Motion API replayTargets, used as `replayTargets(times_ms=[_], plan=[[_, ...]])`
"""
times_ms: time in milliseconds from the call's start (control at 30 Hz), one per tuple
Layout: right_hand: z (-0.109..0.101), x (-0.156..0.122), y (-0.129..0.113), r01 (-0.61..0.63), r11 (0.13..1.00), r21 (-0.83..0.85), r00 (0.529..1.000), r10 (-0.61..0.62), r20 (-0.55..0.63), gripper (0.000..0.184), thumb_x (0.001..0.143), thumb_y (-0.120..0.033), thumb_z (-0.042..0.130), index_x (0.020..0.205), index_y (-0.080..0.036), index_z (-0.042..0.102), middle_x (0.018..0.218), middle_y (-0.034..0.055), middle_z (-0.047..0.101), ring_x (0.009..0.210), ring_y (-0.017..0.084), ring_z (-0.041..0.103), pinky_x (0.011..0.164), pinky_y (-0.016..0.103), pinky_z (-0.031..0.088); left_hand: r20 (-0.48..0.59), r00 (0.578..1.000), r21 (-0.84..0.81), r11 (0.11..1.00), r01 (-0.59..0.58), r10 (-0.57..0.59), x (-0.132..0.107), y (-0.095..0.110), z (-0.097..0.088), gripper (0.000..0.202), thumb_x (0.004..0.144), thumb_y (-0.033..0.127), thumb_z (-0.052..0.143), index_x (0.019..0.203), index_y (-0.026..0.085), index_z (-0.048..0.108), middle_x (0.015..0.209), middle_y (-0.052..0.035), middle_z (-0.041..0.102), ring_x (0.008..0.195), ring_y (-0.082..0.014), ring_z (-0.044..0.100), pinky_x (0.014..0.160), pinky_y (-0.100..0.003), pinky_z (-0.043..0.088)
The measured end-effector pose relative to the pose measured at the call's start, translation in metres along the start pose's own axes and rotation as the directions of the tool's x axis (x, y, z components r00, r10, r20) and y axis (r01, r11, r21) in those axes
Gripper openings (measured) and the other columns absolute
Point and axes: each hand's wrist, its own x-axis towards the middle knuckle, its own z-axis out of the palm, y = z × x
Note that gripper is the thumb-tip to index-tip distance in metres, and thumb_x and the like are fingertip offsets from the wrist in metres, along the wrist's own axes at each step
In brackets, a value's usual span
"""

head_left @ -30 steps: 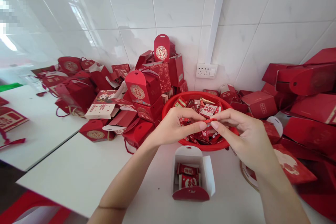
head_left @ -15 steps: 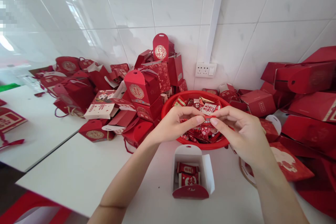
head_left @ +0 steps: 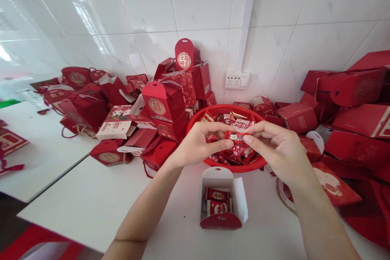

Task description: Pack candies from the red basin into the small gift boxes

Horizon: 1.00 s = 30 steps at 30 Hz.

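Between the fingertips of my left hand (head_left: 202, 142) and my right hand (head_left: 274, 146) is a red wrapped candy (head_left: 236, 137) with a small cartoon figure printed on it. Both hands pinch it, one at each end, just above a red plastic basket (head_left: 195, 120). Inside the basket lie many wrapped candies (head_left: 242, 124), mostly red, partly covered by my fingers. Nearer to me stands an open gift box (head_left: 240, 203), white inside, its flaps spread. Several red candies (head_left: 219, 207) rest in it.
Red gift boxes (head_left: 163, 101) are piled left of the basket, some standing, some tipped. More red boxes (head_left: 359, 118) are heaped on the right. A white tiled wall with a socket panel (head_left: 237, 80) rises behind the white table (head_left: 85, 199).
The candy in my fingers has turned so that its printed face shows more fully. Both hands stay over the basket. The view has shifted slightly.
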Motion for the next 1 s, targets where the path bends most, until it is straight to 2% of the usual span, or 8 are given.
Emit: replayTargets(times_ms=[333, 600, 867, 1000], plan=[[-0.002, 0.001, -0.005, -0.028, 0.997, 0.066, 1.0, 0.028, 0.011, 0.021, 0.081, -0.041, 0.078, 0.085, -0.021, 0.07, 0.069, 0.0003, 0.072, 0.057, 0.016, 0.068, 0.058, 0.029, 0.058, 0.037, 0.997, -0.176, 0.982, 0.071, -0.066, 0.003, 0.001, -0.002, 0.032, 0.078, 0.032, 0.085, 0.105, 0.016, 0.08, 0.07, -0.0021, 0.067, 0.061, -0.0108, 0.058, 0.06, -0.024, 0.05], [-0.002, 0.002, -0.003, -0.043, 0.991, 0.126, 0.997, 0.034, 0.07, 0.022, 0.082, -0.04, 0.079, 0.084, -0.02, 0.07, 0.065, -0.0004, 0.069, 0.055, 0.014, 0.066, 0.056, 0.026, 0.056, 0.034, 0.998, -0.152, 0.987, 0.06, -0.056, 0.0, 0.003, -0.004, 0.031, 0.078, 0.032, 0.085, 0.104, 0.016, 0.08, 0.069, -0.0011, 0.066, 0.062, -0.0113, 0.059, 0.061, -0.024, 0.051], [-0.004, 0.003, 0.004, -0.029, 0.98, 0.197, 0.998, 0.016, 0.068, 0.019, 0.082, -0.036, 0.08, 0.086, -0.019, 0.072, 0.069, 0.0, 0.07, 0.056, 0.012, 0.064, 0.055, 0.023, 0.053, 0.074, 0.99, -0.174, 0.976, 0.132, -0.12, 0.002, 0.003, -0.004, 0.035, 0.078, 0.038, 0.085, 0.102, 0.013, 0.079, 0.075, -0.0048, 0.07, 0.065, -0.0128, 0.061, 0.062, -0.025, 0.052], [-0.002, 0.004, 0.006, -0.03, 0.975, 0.22, 0.997, 0.013, 0.076, 0.018, 0.083, -0.035, 0.08, 0.087, -0.02, 0.072, 0.067, -0.0012, 0.069, 0.056, 0.011, 0.064, 0.057, 0.022, 0.052, 0.067, 0.994, -0.168, 0.982, 0.092, -0.082, 0.0, 0.003, -0.005, 0.03, 0.081, 0.035, 0.083, 0.103, 0.015, 0.079, 0.08, -0.0053, 0.072, 0.07, -0.014, 0.063, 0.066, -0.026, 0.052]])
